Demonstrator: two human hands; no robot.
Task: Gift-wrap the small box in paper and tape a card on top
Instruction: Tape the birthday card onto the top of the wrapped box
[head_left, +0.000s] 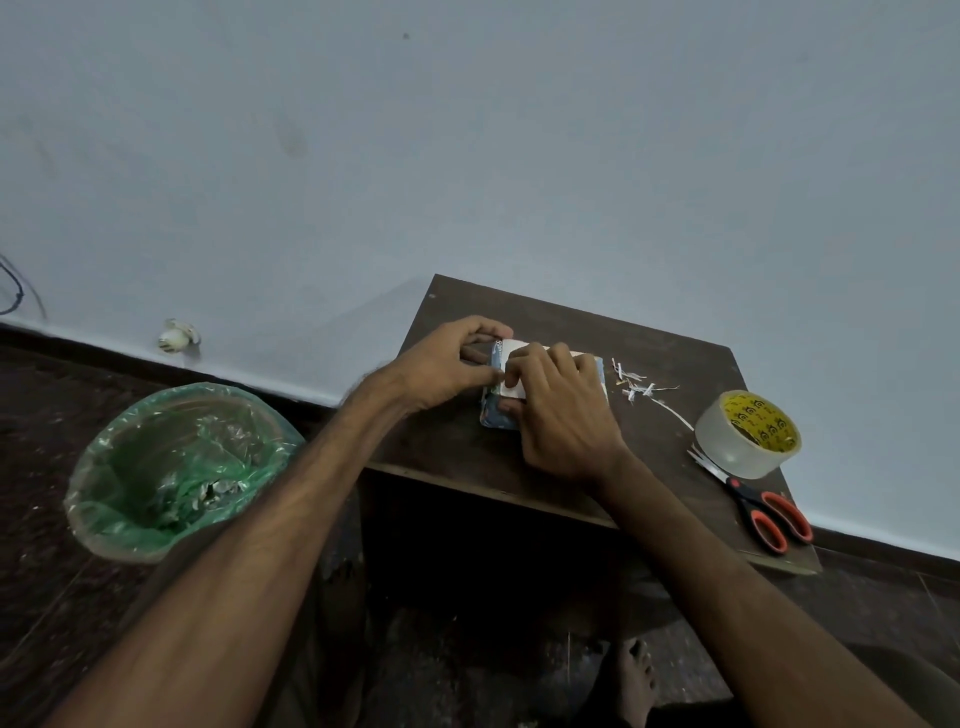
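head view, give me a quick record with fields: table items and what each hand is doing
table: dark wood
wrapped box: blue patterned paper, on the table
card: white, on top of the box
left hand: pinches the box's left end
right hand: holds the box, fingertips on the card
right of box: paper scraps, tape roll, scissors
floor: green-lined bin

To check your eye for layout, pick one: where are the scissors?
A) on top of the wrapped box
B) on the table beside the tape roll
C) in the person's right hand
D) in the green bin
B: the scissors lie on the table, blades by the tape roll, apart from the box.
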